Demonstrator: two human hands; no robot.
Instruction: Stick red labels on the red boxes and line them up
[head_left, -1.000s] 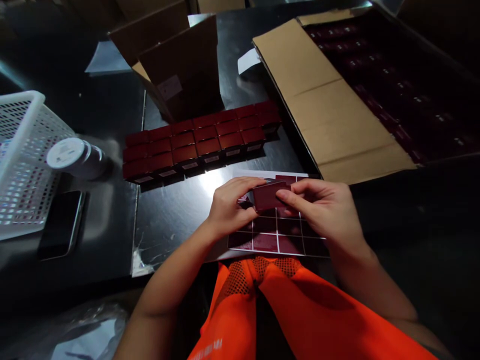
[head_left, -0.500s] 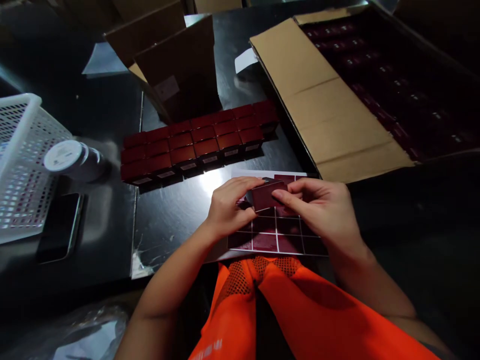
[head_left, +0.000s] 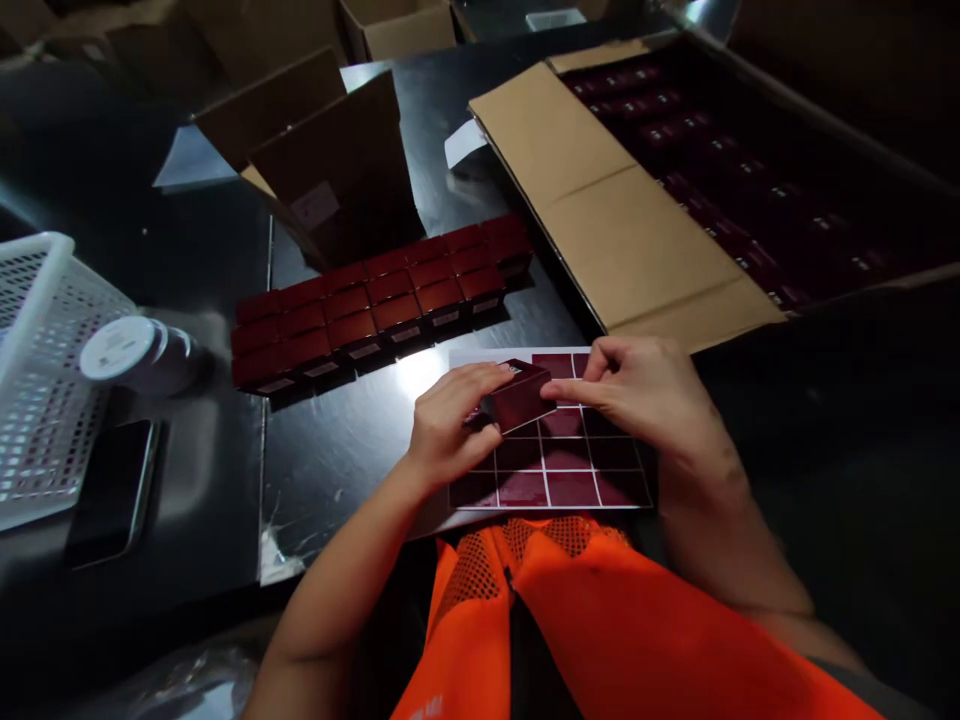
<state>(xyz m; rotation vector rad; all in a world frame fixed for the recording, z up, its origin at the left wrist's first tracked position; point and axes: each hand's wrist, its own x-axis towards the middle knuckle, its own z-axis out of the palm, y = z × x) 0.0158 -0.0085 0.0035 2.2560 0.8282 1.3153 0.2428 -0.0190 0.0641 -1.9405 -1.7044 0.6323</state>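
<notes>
My left hand grasps a dark red box between thumb and fingers, tilted above a sheet of dark red labels on the worktop. My right hand has its thumb at the box's right end, fingers curled; I cannot tell whether it grips anything. Beyond, rows of similar boxes stand left of an open carton.
</notes>
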